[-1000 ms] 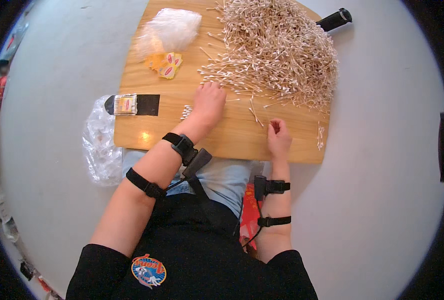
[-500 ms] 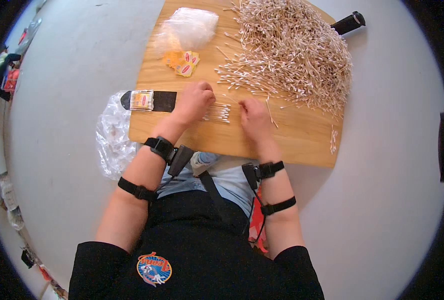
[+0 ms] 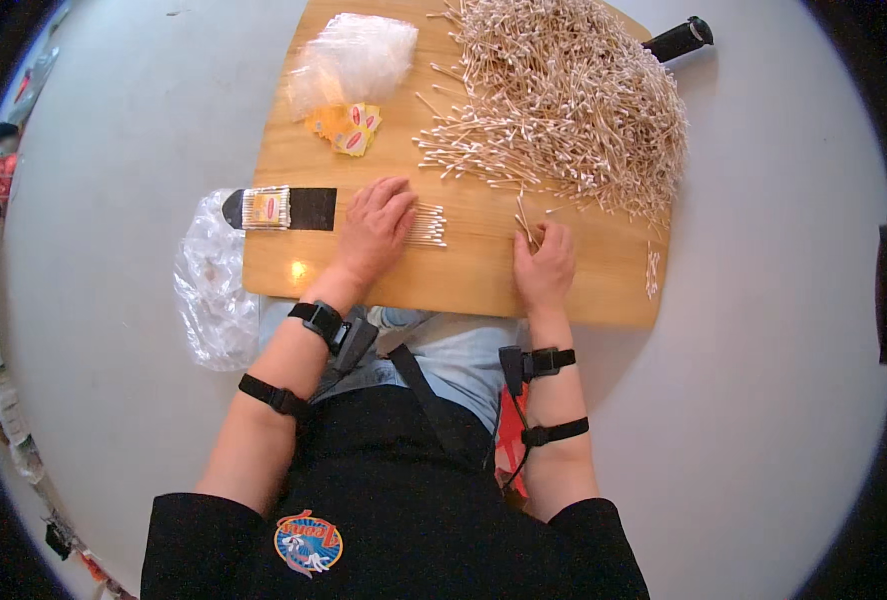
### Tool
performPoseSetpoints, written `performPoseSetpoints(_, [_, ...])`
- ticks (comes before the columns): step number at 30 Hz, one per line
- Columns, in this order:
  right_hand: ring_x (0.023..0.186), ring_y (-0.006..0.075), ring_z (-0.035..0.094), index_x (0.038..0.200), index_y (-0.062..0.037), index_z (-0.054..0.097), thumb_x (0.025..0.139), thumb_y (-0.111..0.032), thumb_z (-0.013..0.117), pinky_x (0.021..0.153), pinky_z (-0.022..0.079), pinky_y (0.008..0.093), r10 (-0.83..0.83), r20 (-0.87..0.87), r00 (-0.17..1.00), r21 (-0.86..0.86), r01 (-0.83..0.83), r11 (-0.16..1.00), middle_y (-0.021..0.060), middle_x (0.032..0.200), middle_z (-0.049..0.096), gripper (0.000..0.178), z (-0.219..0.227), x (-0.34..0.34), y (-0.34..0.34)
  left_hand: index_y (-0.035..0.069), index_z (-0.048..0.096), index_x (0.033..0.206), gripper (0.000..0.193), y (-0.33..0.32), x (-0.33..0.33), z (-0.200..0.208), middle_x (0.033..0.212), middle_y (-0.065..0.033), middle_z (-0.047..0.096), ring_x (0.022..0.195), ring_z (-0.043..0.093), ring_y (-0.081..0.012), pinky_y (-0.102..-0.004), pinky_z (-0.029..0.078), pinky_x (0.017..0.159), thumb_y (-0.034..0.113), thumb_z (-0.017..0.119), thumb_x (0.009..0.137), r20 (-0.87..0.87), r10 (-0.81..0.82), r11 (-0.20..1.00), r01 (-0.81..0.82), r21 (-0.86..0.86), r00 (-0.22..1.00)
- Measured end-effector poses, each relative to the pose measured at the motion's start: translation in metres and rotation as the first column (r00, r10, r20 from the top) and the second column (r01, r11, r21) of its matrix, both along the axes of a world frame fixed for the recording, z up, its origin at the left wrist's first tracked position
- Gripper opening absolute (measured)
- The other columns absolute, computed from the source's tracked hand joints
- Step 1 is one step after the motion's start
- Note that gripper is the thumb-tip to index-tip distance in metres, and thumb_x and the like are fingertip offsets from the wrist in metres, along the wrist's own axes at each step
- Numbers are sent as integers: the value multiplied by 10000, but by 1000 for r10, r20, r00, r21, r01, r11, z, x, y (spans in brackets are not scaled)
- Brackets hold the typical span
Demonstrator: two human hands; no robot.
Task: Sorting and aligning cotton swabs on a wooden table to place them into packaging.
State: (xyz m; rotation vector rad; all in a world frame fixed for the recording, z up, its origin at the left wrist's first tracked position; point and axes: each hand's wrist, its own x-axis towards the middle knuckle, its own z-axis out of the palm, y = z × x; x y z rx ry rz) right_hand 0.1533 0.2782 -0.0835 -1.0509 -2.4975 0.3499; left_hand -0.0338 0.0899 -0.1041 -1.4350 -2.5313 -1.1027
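A row of cotton swabs (image 3: pixel 430 225) lies side by side on the wooden board. My left hand (image 3: pixel 374 230) rests over the row's left ends, its fingers lying forward and hiding that part. To the right, my right hand (image 3: pixel 548 262) pinches a couple of loose cotton swabs (image 3: pixel 525 215) between thumb and fingers. Left of my left hand, a packed bundle of swabs (image 3: pixel 266 208) with a yellow label sits on a black strip (image 3: pixel 314 209). Beyond both hands spreads a large heap of swabs (image 3: pixel 574 100).
Yellow and orange label cards (image 3: pixel 354 130) lie below a stack of clear plastic bags (image 3: pixel 359 60) at the far left of the board (image 3: pixel 454 280). A few swabs (image 3: pixel 653 272) lie near the right edge. A clear plastic bag (image 3: pixel 209 290) hangs beside the left edge.
My right hand has moved right, away from the row, and now grips the loose swabs there. My left hand has settled lower over the row with its fingers extended. The view has shifted slightly.
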Motion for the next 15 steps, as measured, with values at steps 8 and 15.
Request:
performPoseSetpoints(8, [887, 342, 560, 908, -64, 600, 841, -128, 677, 758, 455, 461, 286, -34, 958, -15, -286, 958, 136, 898, 587, 121, -17, -31, -6, 54, 644, 1053, 166, -3, -7, -3, 1147, -120, 639, 1115, 590, -322, -412, 466, 962, 134, 621, 910, 98, -39, 987, 22, 161, 994])
performPoseSetpoints(15, [808, 331, 590, 806, -62, 635, 826, -105, 680, 733, 477, 439, 447, -237, 863, -227, -496, 838, 120, 812, 603, 65, -8, -98, -20, 13, 639, 1109, 188, -3, -6, 0, 1199, -175, 625, 1117, 586, -359, -396, 477, 952, 66, 586, 936, 252, 46, 973, -100, 206, 967])
